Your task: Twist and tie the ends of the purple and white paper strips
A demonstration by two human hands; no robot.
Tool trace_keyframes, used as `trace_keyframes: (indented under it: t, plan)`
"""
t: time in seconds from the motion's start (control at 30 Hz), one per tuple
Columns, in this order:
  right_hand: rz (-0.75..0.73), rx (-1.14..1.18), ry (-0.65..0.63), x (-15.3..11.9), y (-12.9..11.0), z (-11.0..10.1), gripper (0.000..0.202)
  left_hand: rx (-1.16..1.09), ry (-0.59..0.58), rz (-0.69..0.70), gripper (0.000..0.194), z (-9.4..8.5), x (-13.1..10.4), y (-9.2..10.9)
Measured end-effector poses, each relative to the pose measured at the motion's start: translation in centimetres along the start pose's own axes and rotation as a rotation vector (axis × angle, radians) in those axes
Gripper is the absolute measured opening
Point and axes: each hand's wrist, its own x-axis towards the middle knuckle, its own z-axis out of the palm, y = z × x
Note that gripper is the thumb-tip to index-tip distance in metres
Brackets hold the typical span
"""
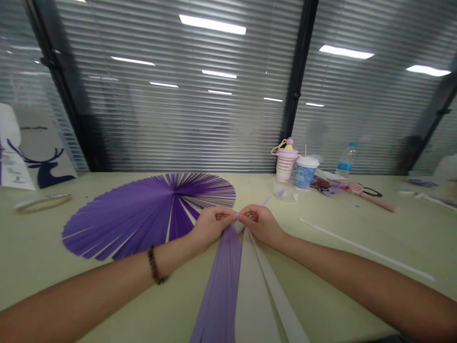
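Observation:
My left hand [216, 226] and my right hand [260, 224] meet fingertip to fingertip over the table. Both pinch a thin lilac strip [266, 200], whose loose end sticks out behind my right hand. The short bit between the fingertips is too small to make out fully. Below the hands, a bundle of light purple strips [220, 286] runs toward me. Beside it on the right lie white strips [255, 290], their narrow upper ends close under my right hand. A round fan of dark purple strips [135, 214] is spread flat at the left, partly behind my left hand.
At the back stand a pink-lidded cup [286, 164], a blue paper cup [306, 174] and a water bottle [345, 161]. A pink-handled tool [378, 201] and a thin white strip [364, 248] lie right. A ring-shaped roll [43, 202] and a deer-printed bag [50, 147] are left.

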Motion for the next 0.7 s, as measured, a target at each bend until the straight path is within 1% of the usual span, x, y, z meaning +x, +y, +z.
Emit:
trace_keyframes:
  t: [0.17, 0.33, 0.47, 0.7]
  plan:
    - [0.018, 0.044, 0.003, 0.08, 0.05, 0.02, 0.013, 0.045, 0.002, -0.009, 0.018, 0.06, 0.01, 0.25]
    - [0.007, 0.053, 0.018, 0.10, 0.26, 0.00, 0.012, -0.008, 0.002, -0.005, 0.020, 0.01, 0.05, 0.10]
    - [0.006, 0.072, 0.037, 0.17, 0.42, -0.04, 0.011, -0.027, -0.019, 0.028, 0.019, -0.01, 0.07, -0.06]
    - [0.041, 0.197, -0.006, 0.31, 0.50, -0.01, 0.012, 0.025, -0.047, 0.050, 0.018, -0.11, 0.17, -0.26]
